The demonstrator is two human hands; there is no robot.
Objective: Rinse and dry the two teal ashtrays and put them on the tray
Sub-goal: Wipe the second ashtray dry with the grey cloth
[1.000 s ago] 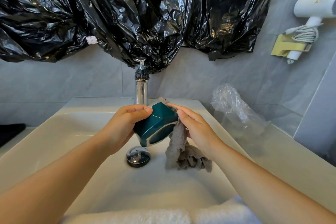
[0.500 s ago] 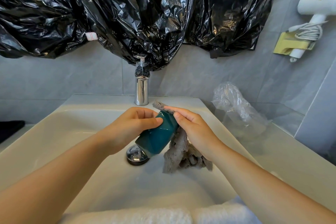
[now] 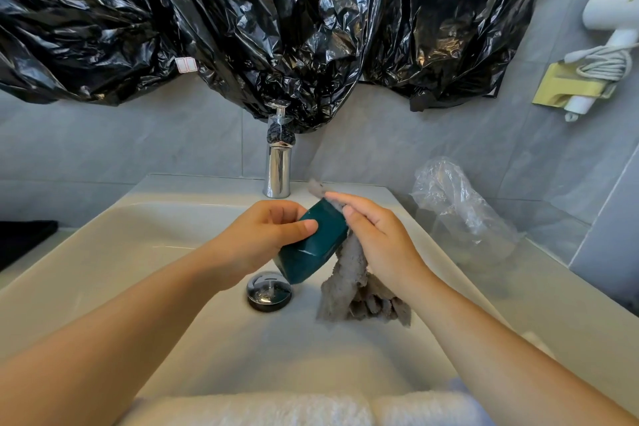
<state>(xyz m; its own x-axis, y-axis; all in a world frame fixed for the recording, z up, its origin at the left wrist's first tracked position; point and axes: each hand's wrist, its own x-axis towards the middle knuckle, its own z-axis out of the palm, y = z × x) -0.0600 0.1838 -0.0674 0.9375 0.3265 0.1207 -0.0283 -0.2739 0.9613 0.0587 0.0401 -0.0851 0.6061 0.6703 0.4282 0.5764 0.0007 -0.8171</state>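
Head view: I have the ashtray in my left hand, held up over the sink near its middle, just above and in front of the drain plug. The fingers are curled round its upper left end with the thumb laid across the near face, a firm closed hold. Its long axis is tilted, high end toward the tap, low end toward the drain. My right hand is pressed against the ashtray's right side, pinching the grey cloth between fingers and ashtray; the cloth's tail hangs down into the basin. So the surface to wipe lies directly left of my right hand, touching it. I judge this to be the drying step for this ashtray. The second ashtray and the tray are not in sight.
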